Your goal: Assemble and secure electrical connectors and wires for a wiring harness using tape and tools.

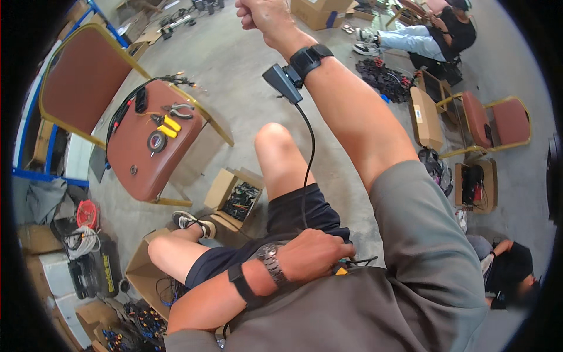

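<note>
Black cable (309, 146) runs down the centre of the frame from the wrist device (281, 82) to our lap. Our left hand (314, 253), lower centre, is closed over a small yellow-and-black part (342, 270) with wire ends protruding. Our right hand (264, 14), top centre, is a fist; whether it grips anything we cannot tell. We judge a wire-fitting step in hand; the next move calls for steady fingertip control.

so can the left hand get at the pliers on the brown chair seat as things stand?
Probably not without moving. The left hand rests low at the lap on dark wires, and the pliers lie well off on the chair seat. Open floor lies between; distance is the only obstacle.
</note>
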`<action>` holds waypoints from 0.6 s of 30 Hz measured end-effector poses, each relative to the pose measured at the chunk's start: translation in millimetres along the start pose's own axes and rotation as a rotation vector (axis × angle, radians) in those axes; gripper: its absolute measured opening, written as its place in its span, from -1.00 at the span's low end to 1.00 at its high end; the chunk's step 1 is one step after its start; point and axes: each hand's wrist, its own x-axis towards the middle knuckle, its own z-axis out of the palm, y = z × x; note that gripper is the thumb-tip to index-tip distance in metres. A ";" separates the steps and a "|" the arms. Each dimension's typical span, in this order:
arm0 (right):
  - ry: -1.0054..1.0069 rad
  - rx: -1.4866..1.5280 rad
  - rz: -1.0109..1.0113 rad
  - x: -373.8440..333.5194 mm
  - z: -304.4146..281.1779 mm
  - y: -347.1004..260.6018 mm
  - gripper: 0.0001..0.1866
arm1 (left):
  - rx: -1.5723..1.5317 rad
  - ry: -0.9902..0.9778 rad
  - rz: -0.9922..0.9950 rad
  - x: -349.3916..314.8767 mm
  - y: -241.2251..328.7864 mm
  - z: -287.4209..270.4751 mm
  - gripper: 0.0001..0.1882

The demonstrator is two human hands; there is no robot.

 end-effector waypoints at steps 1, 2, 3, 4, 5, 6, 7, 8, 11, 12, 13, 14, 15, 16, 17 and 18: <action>0.029 -0.006 0.014 -17.9 18.7 -1.8 -0.75 | -0.001 0.021 -0.033 1.9 -0.3 0.2 -0.59; 0.061 -0.018 0.022 -27.2 30.6 -5.9 -0.74 | 0.052 -0.017 -0.093 8.8 0.3 -1.3 -0.59; 0.051 -0.027 0.033 -25.3 27.4 4.8 -0.74 | 0.109 -0.065 -0.137 16.8 -0.6 -4.0 -0.59; 0.027 -0.007 0.032 -28.9 35.6 8.8 -0.74 | 0.114 -0.049 -0.163 14.7 -4.3 -6.8 -0.59; -0.013 -0.037 0.062 -35.2 42.6 12.6 -0.73 | 0.103 0.039 -0.131 10.9 -8.2 -9.5 -0.58; -0.056 -0.064 0.091 -44.4 51.9 14.9 -0.72 | 0.095 0.128 -0.102 4.3 -10.3 -13.8 -0.56; -0.079 -0.048 0.087 -51.0 54.7 20.8 -0.72 | 0.096 0.176 -0.135 -3.3 -13.9 -28.4 -0.63; -0.142 -0.160 0.083 -58.3 57.2 26.3 -0.72 | 0.008 0.279 -0.163 -15.9 -18.5 -42.6 -0.70; -0.388 -0.418 0.111 -81.1 54.6 39.7 -0.70 | -0.169 0.708 -0.330 -69.6 -36.4 -74.7 -0.80; -0.478 -0.452 0.137 -92.0 56.3 42.5 -0.69 | -0.292 0.789 -0.508 -92.5 -36.6 -89.3 -0.83; -0.568 -0.490 0.156 -104.5 58.5 41.9 -0.69 | -0.227 0.962 -0.496 -117.9 -41.0 -100.0 -0.85; -0.655 -0.457 0.164 -117.9 65.0 42.0 -0.70 | -0.150 1.138 -0.488 -146.4 -43.8 -108.4 -0.88; -0.733 -0.434 0.172 -130.6 67.0 45.3 -0.71 | -0.092 1.267 -0.528 -171.2 -44.7 -119.2 -0.90; -0.811 -0.466 0.131 -142.5 67.9 56.7 -0.73 | -0.027 1.399 -0.570 -194.1 -42.9 -128.8 -0.91; -0.888 -0.497 0.081 -153.6 69.8 66.7 -0.75 | 0.012 1.437 -0.590 -214.6 -37.2 -137.8 -0.91; -0.991 -0.466 0.000 -165.3 75.1 71.7 -0.76 | 0.154 1.496 -0.698 -235.4 -30.2 -144.3 -0.91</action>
